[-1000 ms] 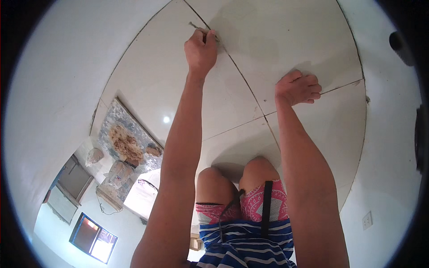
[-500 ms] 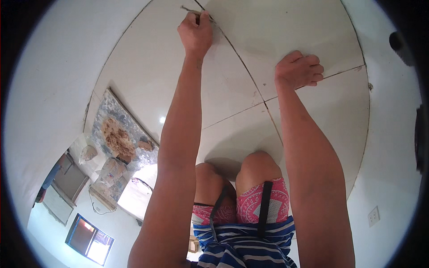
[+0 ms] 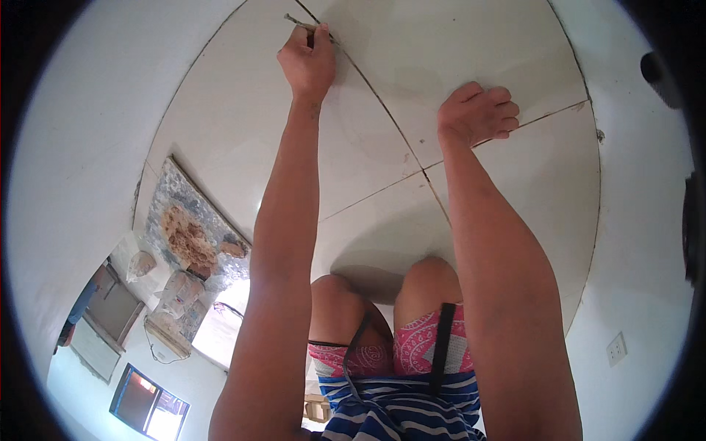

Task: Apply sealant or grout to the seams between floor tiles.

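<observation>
Far left, a spattered board (image 3: 173,178) bears crumbly brown material (image 3: 186,234), well apart from the hands. Next, the left hand (image 3: 308,51) pinches a thin tool (image 3: 296,22) at the tiled floor (image 3: 382,37); whether its tip touches is too small to tell. The tool might skid across the tile if that pinch loosens or the push goes sideways. Its long axis slants, one end pointing upper left, the other lower right, beside the dark joint (image 3: 373,92). Further right, the right hand (image 3: 479,114) is curled on the floor, palm hidden, so I cannot tell whether it grasps anything; leaning hard could make it slide.
</observation>
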Motion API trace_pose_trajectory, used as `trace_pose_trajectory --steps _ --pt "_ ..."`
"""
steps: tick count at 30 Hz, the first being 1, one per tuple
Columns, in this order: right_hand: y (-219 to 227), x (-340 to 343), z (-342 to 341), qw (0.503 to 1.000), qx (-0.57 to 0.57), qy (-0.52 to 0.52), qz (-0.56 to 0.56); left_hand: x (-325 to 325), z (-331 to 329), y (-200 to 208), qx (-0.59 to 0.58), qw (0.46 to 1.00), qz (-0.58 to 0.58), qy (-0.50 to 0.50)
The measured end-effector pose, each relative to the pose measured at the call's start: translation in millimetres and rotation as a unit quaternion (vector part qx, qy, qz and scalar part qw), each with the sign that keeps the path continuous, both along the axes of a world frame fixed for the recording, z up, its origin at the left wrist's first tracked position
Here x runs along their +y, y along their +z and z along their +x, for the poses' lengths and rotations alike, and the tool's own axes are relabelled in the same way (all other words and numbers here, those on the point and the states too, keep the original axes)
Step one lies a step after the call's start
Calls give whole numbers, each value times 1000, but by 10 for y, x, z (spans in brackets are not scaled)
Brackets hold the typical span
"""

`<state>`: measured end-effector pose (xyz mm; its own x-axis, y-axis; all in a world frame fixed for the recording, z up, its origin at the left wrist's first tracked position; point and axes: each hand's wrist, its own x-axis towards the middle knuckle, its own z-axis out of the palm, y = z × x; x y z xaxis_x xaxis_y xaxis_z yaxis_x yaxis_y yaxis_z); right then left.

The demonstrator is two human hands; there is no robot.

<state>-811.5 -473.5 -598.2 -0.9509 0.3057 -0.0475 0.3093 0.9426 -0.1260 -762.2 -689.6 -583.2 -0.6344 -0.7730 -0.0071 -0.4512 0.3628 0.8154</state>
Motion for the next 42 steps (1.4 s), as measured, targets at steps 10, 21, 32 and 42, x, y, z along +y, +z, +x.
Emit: trace_pose_trajectory --steps 10,21,32,42 --pt "-37 20 -8 999 -12 21 38 48 -8 -54 23 999 -14 22" --pt "-58 24 -10 998 -11 24 61 -12 -49 -75 40 997 44 45" --pt "-93 -10 27 997 17 31 70 -83 -14 -107 68 996 50 38" --pt "-27 -20 -6 999 -4 25 32 -94 -2 32 75 981 178 18"
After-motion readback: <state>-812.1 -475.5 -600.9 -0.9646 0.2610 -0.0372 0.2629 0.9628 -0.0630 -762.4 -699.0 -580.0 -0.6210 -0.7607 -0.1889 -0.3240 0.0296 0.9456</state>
